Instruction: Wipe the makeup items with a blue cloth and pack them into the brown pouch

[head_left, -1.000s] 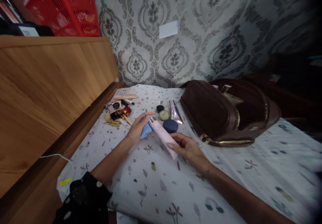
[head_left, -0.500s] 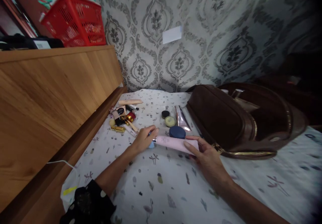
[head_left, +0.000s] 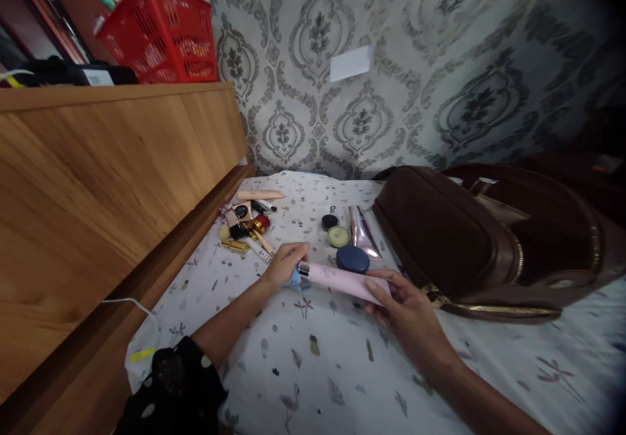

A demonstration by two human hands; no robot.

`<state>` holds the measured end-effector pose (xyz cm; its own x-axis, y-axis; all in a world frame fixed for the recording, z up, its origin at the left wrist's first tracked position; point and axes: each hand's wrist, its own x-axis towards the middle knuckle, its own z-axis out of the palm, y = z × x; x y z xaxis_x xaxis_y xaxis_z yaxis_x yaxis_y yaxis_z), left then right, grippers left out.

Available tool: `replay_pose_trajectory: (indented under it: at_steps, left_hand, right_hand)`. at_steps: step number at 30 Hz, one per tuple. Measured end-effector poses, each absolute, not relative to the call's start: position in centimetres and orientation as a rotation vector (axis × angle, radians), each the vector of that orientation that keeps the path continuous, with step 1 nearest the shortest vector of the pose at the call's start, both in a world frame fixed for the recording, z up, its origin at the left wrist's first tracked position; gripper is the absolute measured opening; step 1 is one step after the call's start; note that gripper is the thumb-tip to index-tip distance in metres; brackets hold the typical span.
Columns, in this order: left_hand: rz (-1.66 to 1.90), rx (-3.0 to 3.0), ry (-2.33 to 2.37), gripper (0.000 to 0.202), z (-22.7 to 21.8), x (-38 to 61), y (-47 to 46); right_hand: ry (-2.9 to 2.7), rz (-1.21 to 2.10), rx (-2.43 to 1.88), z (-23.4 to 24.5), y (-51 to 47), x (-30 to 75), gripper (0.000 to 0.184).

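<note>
My right hand (head_left: 405, 304) grips the bottom end of a pale pink cosmetic tube (head_left: 337, 281), thumb on top. The tube lies almost level above the bedsheet, its silver cap (head_left: 304, 269) pointing left. Closed around a crumpled blue cloth (head_left: 295, 280), my left hand (head_left: 285, 265) is at the cap end; its fingers partly hide the cloth. Just behind the tube sits a round dark blue case (head_left: 353, 259). Beyond that are a pale green round pot (head_left: 338, 236), a small black jar (head_left: 329, 222) and a shiny mauve tube (head_left: 363, 233).
A brown leather bag (head_left: 450, 226) stands unzipped on the right. At the left lies a heap of makeup (head_left: 244, 223), with a gold lipstick tube (head_left: 235, 246) and a beige tube (head_left: 261, 195). A wooden panel (head_left: 122, 174) borders the sheet; a red basket (head_left: 171, 37) rests above it.
The view has shifted slightly, so the scene sits further right. More of the silver cap shows now beside my left hand and the blue cloth. Both hands keep their hold.
</note>
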<state>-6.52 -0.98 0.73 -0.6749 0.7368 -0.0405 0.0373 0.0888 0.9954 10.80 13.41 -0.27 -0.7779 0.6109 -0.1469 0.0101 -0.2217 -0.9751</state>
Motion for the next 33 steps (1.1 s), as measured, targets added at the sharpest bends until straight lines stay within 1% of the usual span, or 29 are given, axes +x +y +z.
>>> replay_pose_trajectory:
  at_steps: [10,15,20,24,28,30,33]
  left_hand:
    - [1.887,0.582,1.775,0.059,0.6,-6.8,-0.5]
    - [1.956,0.583,1.763,0.058,2.2,-6.3,-1.1]
    - [1.838,0.703,1.758,0.048,3.5,-6.1,-2.2]
    - [1.806,0.596,1.897,0.056,3.4,-7.6,-1.8]
    - [1.753,0.535,1.972,0.064,4.3,-9.1,-0.4]
    - [1.664,0.569,2.038,0.064,4.7,-9.9,0.4]
    - [1.535,0.701,2.122,0.061,4.5,-11.2,1.8]
  right_hand:
    - [-1.773,1.993,-0.646,-0.4,13.4,10.9,0.058]
    - [-1.800,2.042,-0.544,-0.9,13.0,11.2,0.060]
    - [-1.685,2.183,-0.456,-1.1,12.3,11.5,0.057]
    - [-1.685,2.258,-0.322,-2.0,12.1,11.1,0.055]
    - [-1.780,2.201,-0.280,-2.9,12.0,10.9,0.054]
    - [-1.800,2.179,-0.290,-3.2,12.1,10.9,0.051]
    - [-1.862,2.146,-0.288,-3.3,12.2,11.0,0.041]
